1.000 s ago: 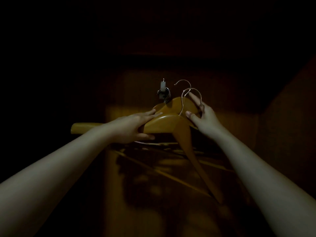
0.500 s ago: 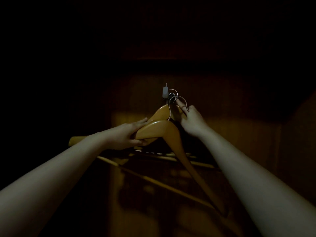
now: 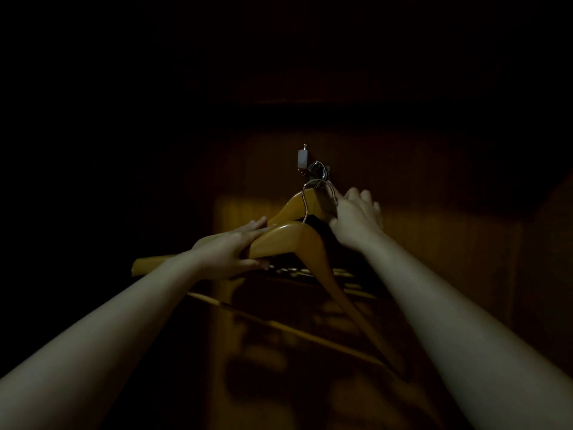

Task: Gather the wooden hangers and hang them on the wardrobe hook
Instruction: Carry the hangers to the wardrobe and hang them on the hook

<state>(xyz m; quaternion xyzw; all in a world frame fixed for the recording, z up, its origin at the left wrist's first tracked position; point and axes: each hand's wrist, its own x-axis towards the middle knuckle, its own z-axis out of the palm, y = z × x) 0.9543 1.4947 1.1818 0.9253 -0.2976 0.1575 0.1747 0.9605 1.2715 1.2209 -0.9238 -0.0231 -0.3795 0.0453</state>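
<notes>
A small metal wardrobe hook (image 3: 305,161) is fixed to the dim wooden back panel (image 3: 434,243). Several wire hanger hooks (image 3: 319,172) are bunched on it. The nearest wooden hanger (image 3: 294,237) is tilted toward me, with a second wooden hanger (image 3: 293,204) just behind it. My left hand (image 3: 231,251) grips the left shoulder of the nearest hanger. My right hand (image 3: 356,217) pinches that hanger's metal hook wire close under the wardrobe hook. Thin lower bars (image 3: 279,327) of hangers show below in shadow.
The wardrobe interior is very dark; only the lit wooden back panel behind the hangers shows. A darker side wall (image 3: 552,243) closes the right. A shelf or top edge (image 3: 341,107) crosses above the hook.
Both hands moved the nearest hanger forward and up to the wardrobe hook. The two hook wires held apart before now sit close at the hook.
</notes>
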